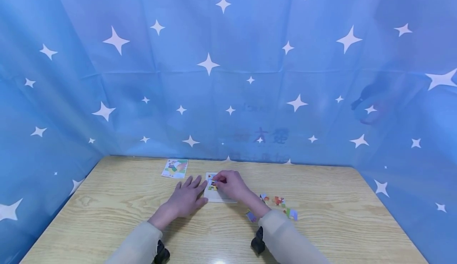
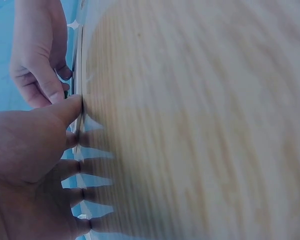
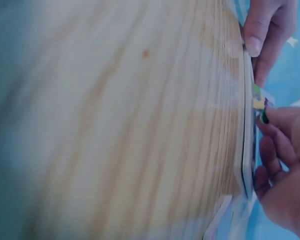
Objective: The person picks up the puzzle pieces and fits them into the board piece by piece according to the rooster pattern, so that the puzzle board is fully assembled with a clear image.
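The right hand [image 1: 232, 184] has a narrow grip: thumb and fingers pinch a small jigsaw piece printed in yellow, green and purple [image 3: 260, 99]. That piece is over the left part of a flat, white, rectangular puzzle board [image 1: 214, 197]; whether it touches the surface below cannot be told. Some colourful printed pieces [image 1: 210, 176] already lie at the board's far left, partly covered by the fingers, so their number is unclear.

The left hand [image 1: 187, 198] has a wide grip, palm down with its fingers straight and spread, just left of the board. Its index fingertip reaches the left edge and its thumb lies by the near left corner.

To the right of the board and a little nearer, loose jigsaw pieces are scattered about the right forearm, which hides part of the group: a purple-blue one [image 1: 251, 216] nearest, an orange-red one [image 1: 278, 201] farther off, and a green and lilac one [image 1: 292, 214] at the right. To the left of the board and farther away lies a square, white-edged picture card [image 1: 175, 169], well apart from them.

Everything rests on a pale wood-grain worktop [image 1: 357, 216]. Pale, loose sleeves [image 1: 290, 236] cover both arms, with a black device [image 1: 258, 245] at each wrist. Behind hangs a blue cloth backdrop [image 1: 228, 85] with white four-pointed stars.
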The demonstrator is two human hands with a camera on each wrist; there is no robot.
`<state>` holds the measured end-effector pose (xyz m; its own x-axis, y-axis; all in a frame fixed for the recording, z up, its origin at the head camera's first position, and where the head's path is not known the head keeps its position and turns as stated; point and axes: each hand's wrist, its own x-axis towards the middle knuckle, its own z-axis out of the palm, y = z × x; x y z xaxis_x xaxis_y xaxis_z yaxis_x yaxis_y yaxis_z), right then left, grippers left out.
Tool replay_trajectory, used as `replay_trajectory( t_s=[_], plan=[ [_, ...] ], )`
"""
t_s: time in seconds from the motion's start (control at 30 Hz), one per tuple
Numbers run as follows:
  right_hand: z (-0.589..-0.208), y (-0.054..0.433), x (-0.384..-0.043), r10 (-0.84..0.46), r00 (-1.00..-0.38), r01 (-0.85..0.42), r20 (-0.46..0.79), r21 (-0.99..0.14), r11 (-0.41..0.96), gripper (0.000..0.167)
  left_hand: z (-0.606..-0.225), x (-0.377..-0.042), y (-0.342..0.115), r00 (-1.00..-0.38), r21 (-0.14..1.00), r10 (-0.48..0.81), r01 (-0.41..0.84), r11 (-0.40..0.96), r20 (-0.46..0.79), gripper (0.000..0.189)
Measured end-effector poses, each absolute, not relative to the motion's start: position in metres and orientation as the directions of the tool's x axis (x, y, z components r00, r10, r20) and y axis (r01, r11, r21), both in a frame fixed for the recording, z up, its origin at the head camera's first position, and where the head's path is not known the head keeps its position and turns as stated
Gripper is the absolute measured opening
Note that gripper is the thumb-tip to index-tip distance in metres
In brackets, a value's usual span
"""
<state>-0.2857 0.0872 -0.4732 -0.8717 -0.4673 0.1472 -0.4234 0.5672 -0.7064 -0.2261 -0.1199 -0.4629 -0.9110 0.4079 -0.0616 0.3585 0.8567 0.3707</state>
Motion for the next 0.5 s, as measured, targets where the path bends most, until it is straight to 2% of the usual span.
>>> replay_trajectory(
  t_s=[0.23,0.5],
  plan=[
    [-0.4749,0.0844,-0.2885,-0.476,-0.869,-0.434,0.137,-0.675,0.597,0.01,-0.4625,-0.2266,-0.119,-0.908,0.368,0.416,0.367,0.855,-0.061,0.059],
    [-0.478,0.0788,-0.2901,-0.464,-0.875,-0.453,0.135,-0.563,0.691,0.007,-0.4606,-0.2252,-0.1177,-0.91,0.368,0.41,0.36,0.857,-0.065,0.059]
  ],
)
